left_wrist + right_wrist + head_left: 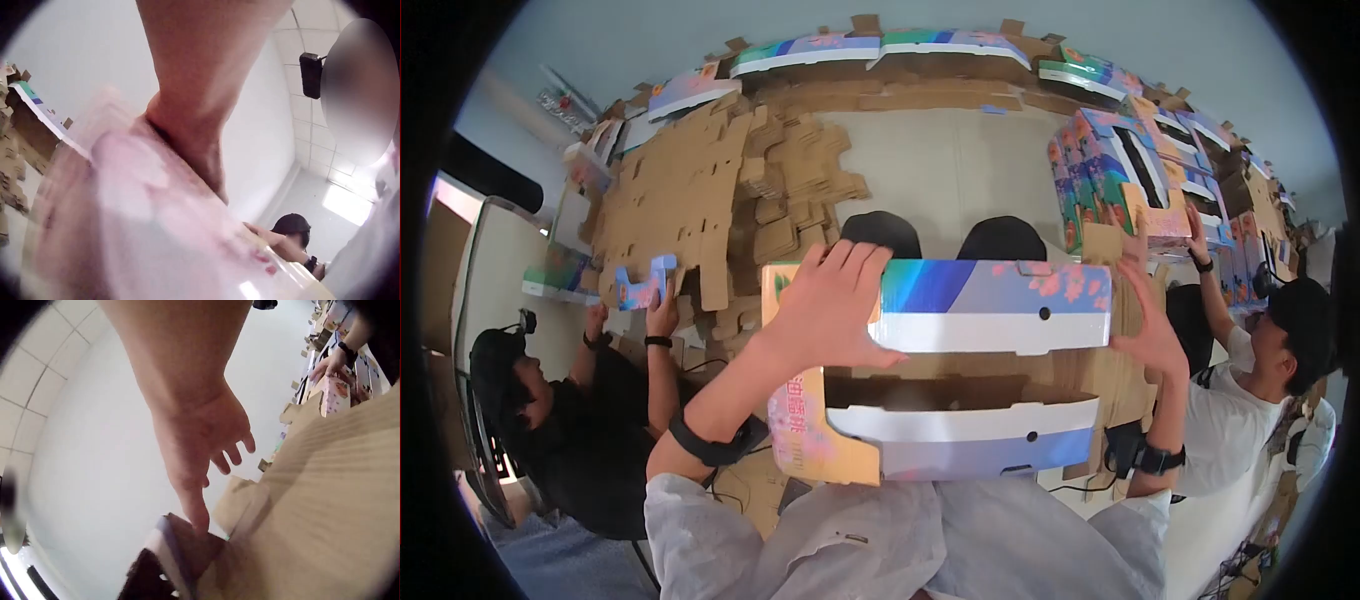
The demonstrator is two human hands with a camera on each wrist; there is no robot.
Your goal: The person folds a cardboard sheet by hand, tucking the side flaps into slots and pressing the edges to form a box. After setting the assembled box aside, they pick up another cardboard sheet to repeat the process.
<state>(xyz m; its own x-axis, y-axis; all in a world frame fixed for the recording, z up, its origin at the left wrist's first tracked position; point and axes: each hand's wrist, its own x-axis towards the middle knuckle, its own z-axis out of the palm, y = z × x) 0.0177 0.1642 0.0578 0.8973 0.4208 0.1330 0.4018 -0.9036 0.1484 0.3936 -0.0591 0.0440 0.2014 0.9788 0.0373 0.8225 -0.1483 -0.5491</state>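
A printed cardboard carton (990,320) with blue, green and white bands and pink blossoms is held in front of the body. A long slot shows between its two upper panels, and its right end has a raised brown flap (1103,245). My left hand (830,305) grips the carton's left end, fingers over the far edge and thumb on the white band. At the right end is my right hand (1148,320), fingers spread, thumb near the panel edge. In the right wrist view that hand (203,434) has straight fingers beside the brown flap. Blossom print (181,231) fills the left wrist view.
Flat brown cardboard blanks (670,190) are stacked at the left. Finished cartons (1105,170) stand at the right, and more cartons (950,45) line the wall. A person in black (560,420) handles a small blue piece at the left; another in white (1240,410) reaches toward cartons.
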